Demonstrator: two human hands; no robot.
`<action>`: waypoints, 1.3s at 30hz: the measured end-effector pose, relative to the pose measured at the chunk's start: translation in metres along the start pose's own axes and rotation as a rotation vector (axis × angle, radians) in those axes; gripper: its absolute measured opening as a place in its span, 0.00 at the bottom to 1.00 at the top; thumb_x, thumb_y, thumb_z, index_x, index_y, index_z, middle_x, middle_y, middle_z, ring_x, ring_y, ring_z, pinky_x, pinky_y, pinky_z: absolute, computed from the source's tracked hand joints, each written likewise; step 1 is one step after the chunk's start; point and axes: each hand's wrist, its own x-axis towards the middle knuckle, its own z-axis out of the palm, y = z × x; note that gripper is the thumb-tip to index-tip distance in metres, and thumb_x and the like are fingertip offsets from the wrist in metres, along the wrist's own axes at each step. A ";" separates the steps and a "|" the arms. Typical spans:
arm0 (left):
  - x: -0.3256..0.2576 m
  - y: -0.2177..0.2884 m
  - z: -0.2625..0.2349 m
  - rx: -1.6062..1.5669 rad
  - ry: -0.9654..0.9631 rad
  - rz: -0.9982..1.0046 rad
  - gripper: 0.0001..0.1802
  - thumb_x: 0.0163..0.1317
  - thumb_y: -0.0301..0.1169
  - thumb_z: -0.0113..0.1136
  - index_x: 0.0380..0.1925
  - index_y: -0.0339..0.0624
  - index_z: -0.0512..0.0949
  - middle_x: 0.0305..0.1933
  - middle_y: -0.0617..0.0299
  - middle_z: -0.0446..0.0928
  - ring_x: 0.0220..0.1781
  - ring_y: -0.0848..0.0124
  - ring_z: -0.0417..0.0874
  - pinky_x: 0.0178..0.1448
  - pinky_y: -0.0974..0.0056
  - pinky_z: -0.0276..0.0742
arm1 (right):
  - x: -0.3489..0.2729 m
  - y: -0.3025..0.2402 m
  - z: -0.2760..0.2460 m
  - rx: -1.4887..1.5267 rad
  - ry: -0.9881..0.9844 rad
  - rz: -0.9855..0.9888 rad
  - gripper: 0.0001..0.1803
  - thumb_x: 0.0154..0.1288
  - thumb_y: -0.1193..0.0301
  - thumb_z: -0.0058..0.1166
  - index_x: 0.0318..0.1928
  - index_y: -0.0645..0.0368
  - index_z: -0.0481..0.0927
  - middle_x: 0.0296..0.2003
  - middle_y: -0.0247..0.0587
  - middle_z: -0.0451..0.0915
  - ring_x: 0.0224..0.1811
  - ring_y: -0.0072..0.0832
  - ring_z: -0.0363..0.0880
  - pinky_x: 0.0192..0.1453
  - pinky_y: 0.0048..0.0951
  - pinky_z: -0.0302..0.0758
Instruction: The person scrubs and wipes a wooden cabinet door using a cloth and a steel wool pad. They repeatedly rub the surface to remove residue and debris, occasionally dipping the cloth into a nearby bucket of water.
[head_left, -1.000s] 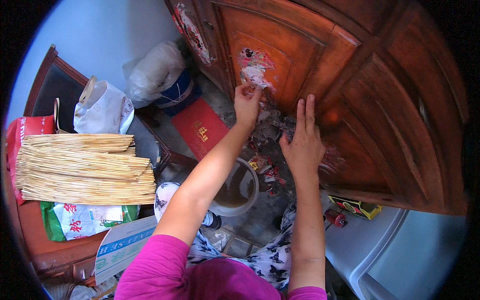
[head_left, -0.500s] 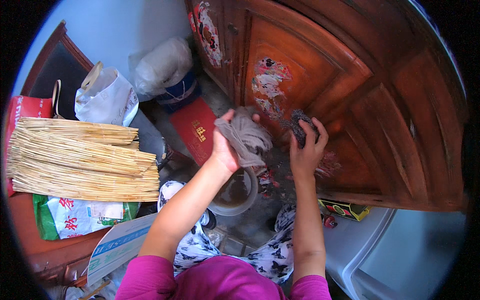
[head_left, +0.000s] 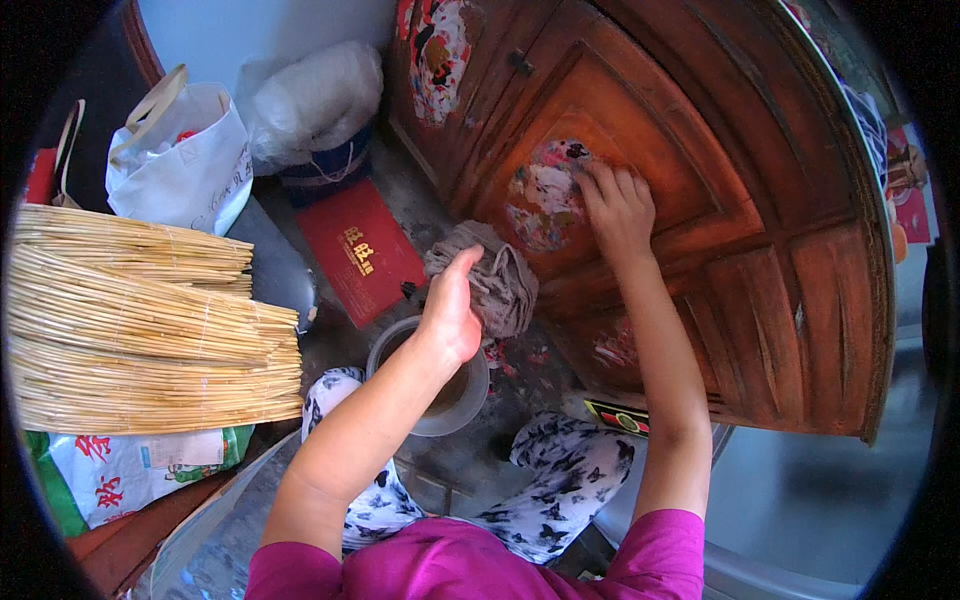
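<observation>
My left hand (head_left: 456,312) grips a bunched grey-brown cloth (head_left: 502,290), held over the floor between the bucket and the wooden cabinet. My right hand (head_left: 616,205) is closed and pressed to the cabinet door (head_left: 660,150), at the right edge of a torn, peeling sticker patch (head_left: 548,195). The dark wire scouring pad that shows in this hand earlier is now hidden under its fingers. Below my left wrist stands a round whitish bucket (head_left: 476,392) with murky water, partly covered by my forearm.
Left lies a stack of bundled straw-coloured stalks (head_left: 150,325), with a white bag (head_left: 185,165) behind. A red box (head_left: 362,252) and a plastic-wrapped bundle (head_left: 320,95) sit near the wall. Paper scraps (head_left: 502,362) litter the floor. Another peeling sticker (head_left: 440,60) marks the farther door.
My right hand has moved up and forward onto the sticker patch with the scouring pad. My left hand keeps the cloth, now more bunched. The view has shifted.
</observation>
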 end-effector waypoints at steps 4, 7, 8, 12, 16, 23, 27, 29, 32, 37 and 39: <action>0.006 -0.001 -0.005 -0.007 -0.012 0.013 0.20 0.71 0.40 0.56 0.54 0.39 0.79 0.56 0.55 0.83 0.59 0.57 0.83 0.69 0.48 0.74 | 0.054 -0.004 0.008 -0.006 0.034 0.021 0.14 0.56 0.70 0.55 0.44 0.46 0.85 0.44 0.30 0.79 0.45 0.31 0.77 0.50 0.34 0.74; 0.001 0.000 -0.008 -0.008 0.016 0.004 0.19 0.70 0.40 0.57 0.53 0.39 0.79 0.55 0.55 0.84 0.58 0.58 0.83 0.68 0.49 0.74 | 0.032 -0.007 0.001 -0.031 -0.041 -0.009 0.13 0.56 0.69 0.55 0.42 0.47 0.86 0.44 0.31 0.79 0.45 0.32 0.77 0.50 0.35 0.74; 0.000 -0.001 -0.006 -0.019 0.017 -0.005 0.19 0.70 0.39 0.57 0.53 0.39 0.79 0.55 0.55 0.84 0.57 0.58 0.83 0.68 0.49 0.75 | 0.005 -0.006 -0.004 -0.061 -0.047 -0.035 0.14 0.55 0.68 0.55 0.42 0.47 0.86 0.44 0.31 0.79 0.45 0.32 0.77 0.50 0.35 0.74; -0.006 0.002 -0.005 -0.010 -0.003 0.029 0.18 0.70 0.39 0.58 0.53 0.39 0.79 0.55 0.56 0.84 0.56 0.59 0.84 0.67 0.51 0.76 | -0.044 0.002 -0.030 -0.037 -0.181 -0.079 0.15 0.56 0.68 0.54 0.44 0.47 0.86 0.43 0.31 0.79 0.44 0.32 0.77 0.49 0.36 0.74; -0.007 0.006 0.003 -0.026 -0.003 0.025 0.18 0.70 0.39 0.58 0.53 0.40 0.79 0.54 0.57 0.84 0.56 0.60 0.83 0.67 0.52 0.76 | 0.017 0.011 -0.011 -0.054 -0.047 -0.087 0.12 0.56 0.69 0.55 0.41 0.48 0.85 0.42 0.29 0.79 0.43 0.31 0.77 0.46 0.35 0.73; -0.010 0.007 0.002 -0.058 0.013 0.031 0.16 0.71 0.39 0.57 0.52 0.41 0.79 0.54 0.58 0.83 0.56 0.61 0.83 0.66 0.53 0.76 | 0.018 -0.003 -0.006 -0.067 -0.092 -0.080 0.11 0.56 0.67 0.56 0.40 0.46 0.85 0.38 0.30 0.76 0.44 0.31 0.75 0.48 0.35 0.73; -0.012 0.007 0.004 -0.068 0.017 0.033 0.16 0.71 0.39 0.56 0.52 0.41 0.79 0.54 0.58 0.83 0.57 0.61 0.83 0.66 0.53 0.76 | -0.033 0.000 -0.027 -0.049 -0.253 -0.196 0.10 0.56 0.67 0.55 0.39 0.46 0.85 0.41 0.30 0.77 0.45 0.31 0.76 0.48 0.37 0.73; -0.012 0.012 0.005 -0.067 0.006 0.038 0.16 0.71 0.39 0.56 0.52 0.41 0.79 0.54 0.58 0.84 0.56 0.61 0.83 0.66 0.53 0.76 | -0.015 0.006 -0.017 -0.027 -0.252 -0.188 0.11 0.56 0.68 0.55 0.40 0.46 0.85 0.42 0.31 0.78 0.46 0.32 0.76 0.49 0.36 0.73; -0.010 0.013 -0.001 -0.057 -0.003 0.056 0.16 0.71 0.40 0.56 0.52 0.42 0.79 0.53 0.57 0.84 0.56 0.61 0.83 0.66 0.53 0.76 | 0.040 0.001 0.001 -0.035 -0.183 -0.172 0.13 0.56 0.68 0.56 0.44 0.47 0.83 0.42 0.31 0.78 0.47 0.32 0.76 0.50 0.35 0.73; -0.003 0.011 -0.002 -0.087 -0.008 0.085 0.17 0.71 0.39 0.56 0.52 0.41 0.80 0.53 0.57 0.84 0.55 0.59 0.84 0.66 0.51 0.76 | 0.071 -0.005 0.032 -0.051 -0.088 -0.107 0.17 0.57 0.69 0.55 0.49 0.47 0.82 0.41 0.33 0.76 0.47 0.33 0.76 0.52 0.35 0.72; -0.003 0.010 -0.002 -0.088 0.005 0.093 0.16 0.71 0.39 0.55 0.51 0.41 0.79 0.53 0.57 0.84 0.55 0.59 0.84 0.66 0.51 0.77 | 0.046 -0.008 0.025 -0.046 -0.154 -0.124 0.19 0.57 0.69 0.55 0.51 0.47 0.83 0.41 0.33 0.76 0.47 0.33 0.75 0.52 0.35 0.72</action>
